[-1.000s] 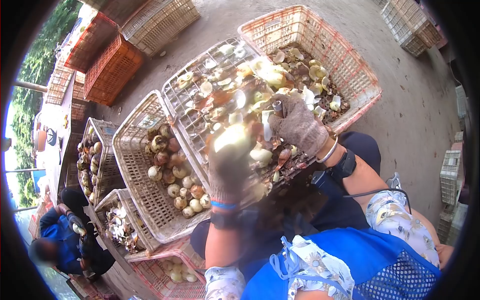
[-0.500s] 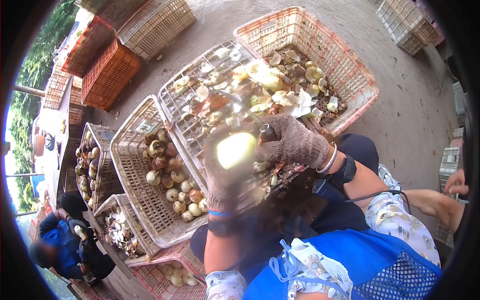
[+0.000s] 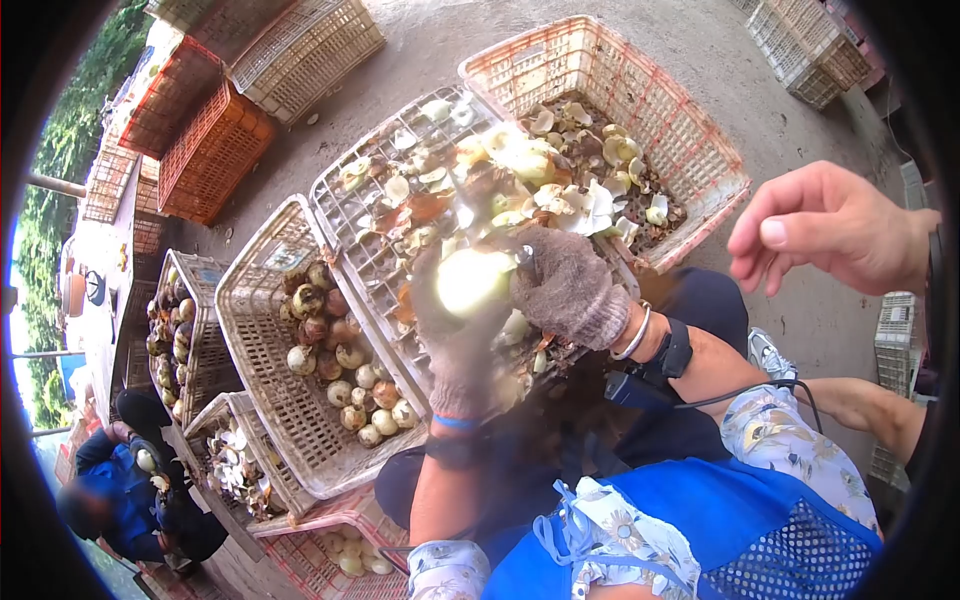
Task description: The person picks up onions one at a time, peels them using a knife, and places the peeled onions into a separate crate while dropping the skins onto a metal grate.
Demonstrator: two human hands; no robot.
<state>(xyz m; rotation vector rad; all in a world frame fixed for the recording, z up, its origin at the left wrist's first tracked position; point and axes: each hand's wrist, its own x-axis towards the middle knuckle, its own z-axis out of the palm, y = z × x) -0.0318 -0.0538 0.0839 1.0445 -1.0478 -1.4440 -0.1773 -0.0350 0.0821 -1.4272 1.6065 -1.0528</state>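
Note:
A pale peeled onion (image 3: 474,281) sits in the fingers of my gloved left hand (image 3: 452,340), whose glove is partly blurred. Against the onion's right side is my gloved right hand (image 3: 568,288), closed around a small knife (image 3: 525,254), of which only a bit shows. Both hands are above an upturned plastic crate (image 3: 345,215) strewn with onion skins (image 3: 425,208). To the left, a crate (image 3: 262,375) contains several unpeeled onions (image 3: 350,385).
A crate (image 3: 690,130) of peelings stands beyond my hands. Another person's bare hand (image 3: 835,228) reaches in from the right. At lower left a person in blue (image 3: 110,490) works. An orange crate (image 3: 215,155) and other crates stand at upper left.
Another person's hand has come into view at the right, with its fingers towards the crate of peelings. My right hand has shifted slightly left and tilted against the onion.

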